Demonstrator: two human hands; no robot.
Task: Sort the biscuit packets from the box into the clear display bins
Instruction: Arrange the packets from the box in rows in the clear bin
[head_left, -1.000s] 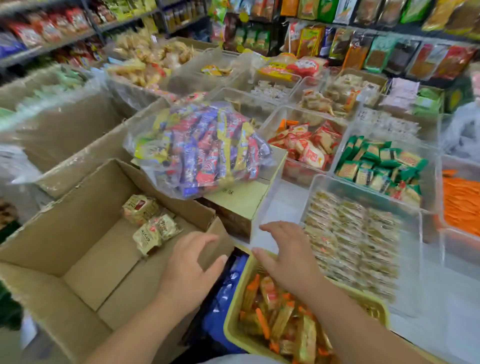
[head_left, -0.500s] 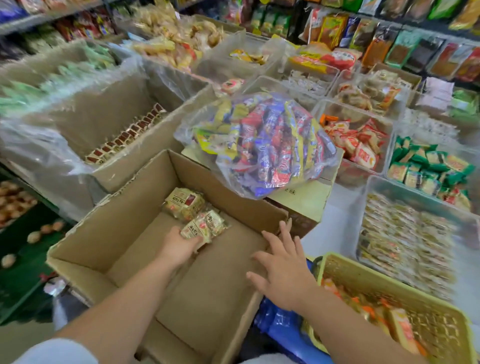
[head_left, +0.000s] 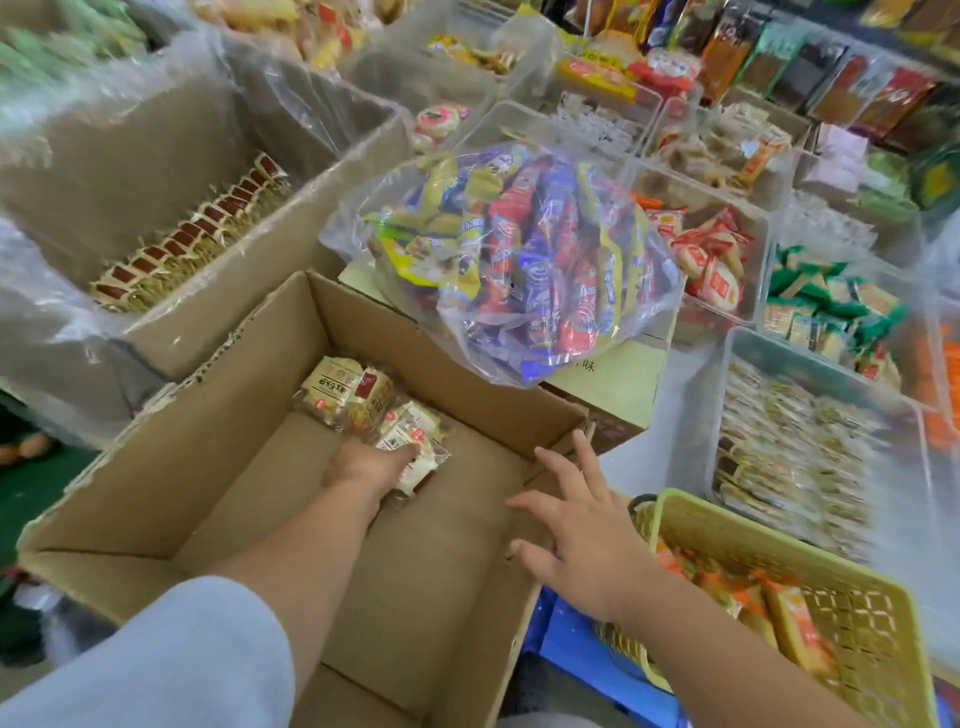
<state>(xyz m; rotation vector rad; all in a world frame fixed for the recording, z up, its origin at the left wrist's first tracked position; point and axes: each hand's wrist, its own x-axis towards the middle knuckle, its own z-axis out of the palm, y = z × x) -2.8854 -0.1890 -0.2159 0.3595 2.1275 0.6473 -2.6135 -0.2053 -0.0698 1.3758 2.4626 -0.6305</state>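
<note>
Reaching deeper than half a second ago, the left hand (head_left: 369, 467) covers the nearest of the biscuit packets (head_left: 353, 392) lying just beyond it by the far wall of the box (head_left: 208, 415), fingers hidden so grip unclear, while the farther right hand (head_left: 582, 530) hovers spread and empty.

White counter top (head_left: 641, 431), a bare strip showing between the containers. Standing directly on it:
- near clear bin (head_left: 719, 415), packed with rows of pale biscuit packets
- green-packet bin (head_left: 768, 291) just behind it
- red-packet bin (head_left: 761, 244) to the left of that
- more clear bins further back, contents blurred
- yellowish carton (head_left: 618, 379) at the counter's left edge, just beside the red-packet bin
</note>
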